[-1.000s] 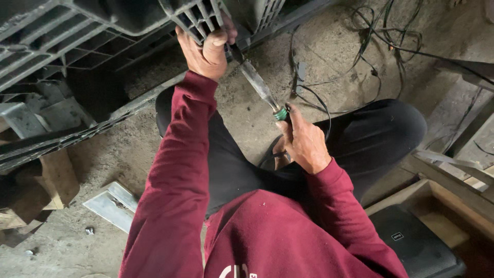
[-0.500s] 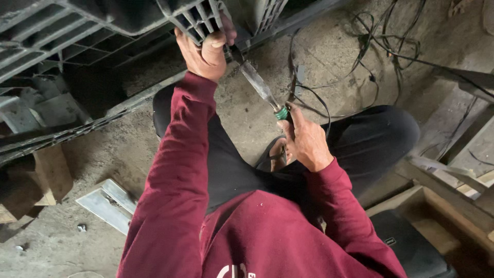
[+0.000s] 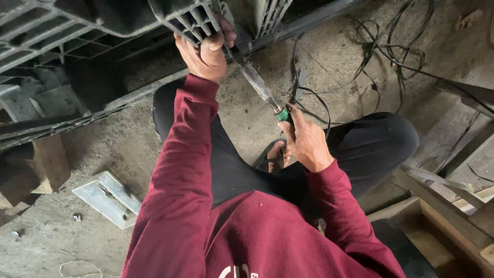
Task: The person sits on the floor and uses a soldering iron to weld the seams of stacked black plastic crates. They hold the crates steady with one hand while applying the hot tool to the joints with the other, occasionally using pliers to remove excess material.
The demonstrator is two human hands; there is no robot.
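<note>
Head view, looking down on a person in a dark red sweatshirt and black trousers, crouched on a concrete floor (image 3: 247, 118). Their left hand (image 3: 206, 54) is closed around the ribbed corner of a grey plastic grille housing (image 3: 188, 18), fingers curled over its edge. Their right hand (image 3: 306, 141) is wrapped tight around the handle of a screwdriver (image 3: 262, 90), whose green collar shows just above the fist. Its worn metal shaft slants up and leftward to the housing, and the tip meets the plastic right beside the left thumb, though the exact contact point is hidden. Doing this well probably means keeping the shaft in line with whatever it bears on, pressing steadily, and holding the left-hand fingers out of the path of a slip. Just right of the housing, loose black cables (image 3: 381, 46) trail across the floor. Below and left of the housing lies a flat pale metal bracket (image 3: 108, 198), with wooden blocks (image 3: 49, 162) further left. Far right of it sit stacked timber pieces (image 3: 453, 170). The floor is dusty, stained and rough, and the space looks like a cluttered workshop, dimly and evenly lit.
</note>
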